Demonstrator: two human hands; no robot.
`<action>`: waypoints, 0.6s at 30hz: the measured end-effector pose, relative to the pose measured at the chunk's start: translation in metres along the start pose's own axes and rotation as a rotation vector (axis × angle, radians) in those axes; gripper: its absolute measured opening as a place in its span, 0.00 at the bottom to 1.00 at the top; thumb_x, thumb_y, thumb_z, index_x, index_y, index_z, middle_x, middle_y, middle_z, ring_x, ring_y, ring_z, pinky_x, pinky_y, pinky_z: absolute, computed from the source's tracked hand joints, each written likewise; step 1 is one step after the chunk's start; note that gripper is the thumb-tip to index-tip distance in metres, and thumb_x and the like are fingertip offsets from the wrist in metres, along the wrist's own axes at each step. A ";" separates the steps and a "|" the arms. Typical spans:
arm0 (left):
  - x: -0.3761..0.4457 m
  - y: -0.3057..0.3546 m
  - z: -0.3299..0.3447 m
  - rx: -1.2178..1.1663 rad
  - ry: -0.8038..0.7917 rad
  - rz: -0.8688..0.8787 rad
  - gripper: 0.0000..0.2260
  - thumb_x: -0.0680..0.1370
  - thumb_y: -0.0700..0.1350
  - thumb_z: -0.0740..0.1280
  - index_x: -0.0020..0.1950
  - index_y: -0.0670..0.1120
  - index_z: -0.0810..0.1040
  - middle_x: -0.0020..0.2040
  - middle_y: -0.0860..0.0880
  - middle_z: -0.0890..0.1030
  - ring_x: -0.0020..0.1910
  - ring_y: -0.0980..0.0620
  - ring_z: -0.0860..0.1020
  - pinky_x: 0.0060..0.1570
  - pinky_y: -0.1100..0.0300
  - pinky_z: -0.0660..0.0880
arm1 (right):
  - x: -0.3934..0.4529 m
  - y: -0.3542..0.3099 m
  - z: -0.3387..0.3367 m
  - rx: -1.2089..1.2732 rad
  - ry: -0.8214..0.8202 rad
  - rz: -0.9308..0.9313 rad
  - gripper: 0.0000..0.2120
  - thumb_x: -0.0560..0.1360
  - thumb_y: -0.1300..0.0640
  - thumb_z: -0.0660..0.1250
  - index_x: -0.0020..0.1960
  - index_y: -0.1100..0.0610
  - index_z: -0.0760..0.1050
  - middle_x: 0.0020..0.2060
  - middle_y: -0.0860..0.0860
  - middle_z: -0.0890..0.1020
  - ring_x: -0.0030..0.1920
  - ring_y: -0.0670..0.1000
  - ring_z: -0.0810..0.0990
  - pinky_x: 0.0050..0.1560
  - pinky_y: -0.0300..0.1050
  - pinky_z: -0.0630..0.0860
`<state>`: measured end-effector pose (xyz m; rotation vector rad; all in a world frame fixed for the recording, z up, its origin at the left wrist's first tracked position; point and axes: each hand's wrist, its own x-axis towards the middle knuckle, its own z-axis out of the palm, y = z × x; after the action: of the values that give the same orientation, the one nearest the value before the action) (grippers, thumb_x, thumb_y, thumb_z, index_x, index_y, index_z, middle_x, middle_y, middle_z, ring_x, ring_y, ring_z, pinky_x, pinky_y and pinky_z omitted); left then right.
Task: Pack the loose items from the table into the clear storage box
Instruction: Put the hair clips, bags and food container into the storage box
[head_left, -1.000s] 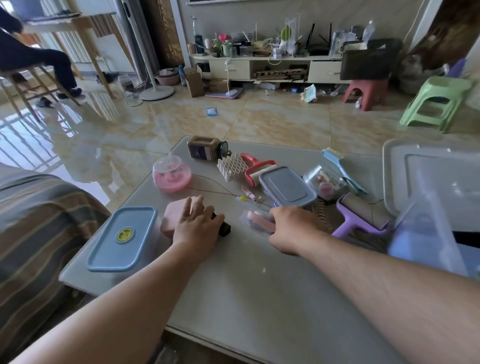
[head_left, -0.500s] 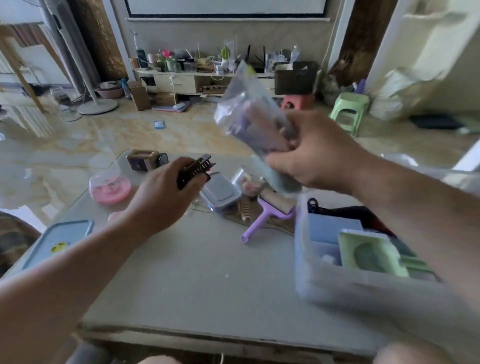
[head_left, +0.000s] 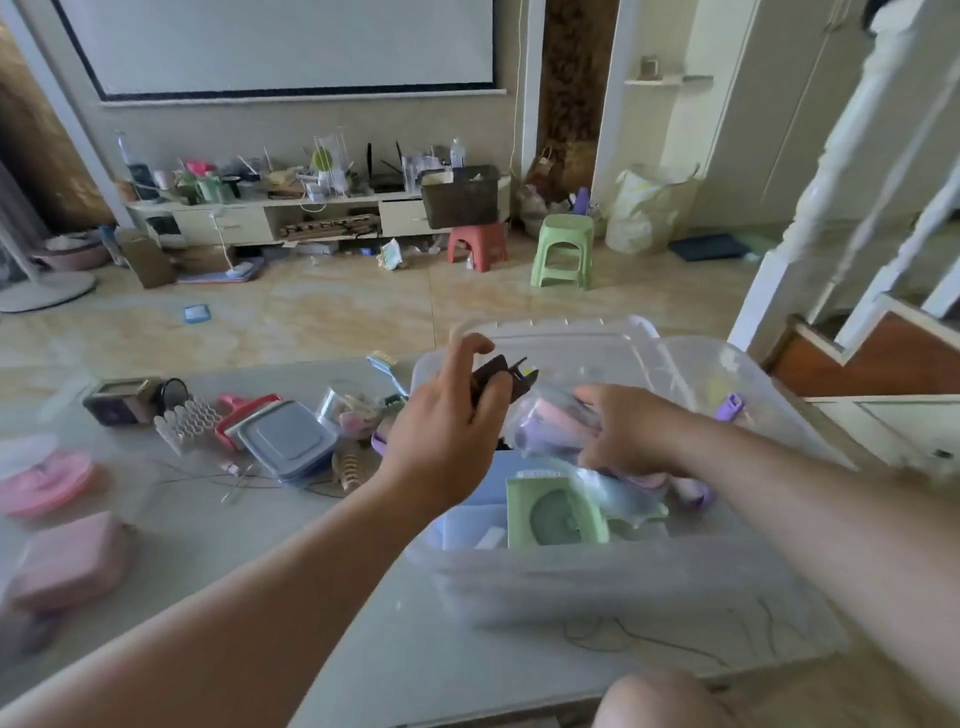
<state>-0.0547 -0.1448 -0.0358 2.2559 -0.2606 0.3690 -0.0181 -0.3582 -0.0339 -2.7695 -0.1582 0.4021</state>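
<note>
Clear box (head_left: 639, 582) on the worktop (head_left: 311, 571), both hands over it.
Left hand (head_left: 447, 431) pinches a black clip (head_left: 501, 374), long axis pointing up-right; right hand (head_left: 623, 431) grips a clear bag (head_left: 550, 421) lying roughly level over the box.

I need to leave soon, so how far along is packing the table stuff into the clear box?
Partly done. The clear storage box already holds a green case. Over it, the left hand holds a black hair clip and the right hand a clear bag. Left on the table: blue-lidded container, pink pouch.
</note>
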 end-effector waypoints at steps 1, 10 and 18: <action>0.003 0.000 0.005 0.010 0.014 -0.007 0.09 0.83 0.48 0.57 0.64 0.55 0.67 0.35 0.52 0.79 0.37 0.48 0.75 0.39 0.50 0.71 | 0.006 -0.011 0.008 0.097 -0.023 0.006 0.13 0.67 0.58 0.74 0.45 0.50 0.70 0.40 0.49 0.79 0.38 0.50 0.76 0.36 0.45 0.70; 0.013 -0.028 0.020 0.071 0.004 -0.167 0.14 0.84 0.53 0.57 0.70 0.59 0.66 0.39 0.54 0.81 0.37 0.56 0.77 0.36 0.58 0.66 | 0.039 -0.068 0.078 0.265 -0.339 -0.187 0.23 0.76 0.50 0.74 0.64 0.62 0.73 0.53 0.59 0.84 0.48 0.58 0.85 0.51 0.54 0.84; 0.013 -0.026 0.023 0.096 -0.024 -0.205 0.21 0.79 0.57 0.65 0.70 0.63 0.64 0.50 0.61 0.84 0.45 0.59 0.81 0.42 0.70 0.62 | 0.023 -0.049 0.036 -0.084 -0.241 -0.224 0.13 0.78 0.46 0.72 0.53 0.57 0.81 0.48 0.51 0.81 0.46 0.55 0.80 0.45 0.46 0.76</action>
<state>-0.0305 -0.1463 -0.0638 2.3567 -0.0228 0.2508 -0.0095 -0.2974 -0.0560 -2.7356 -0.5487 0.6812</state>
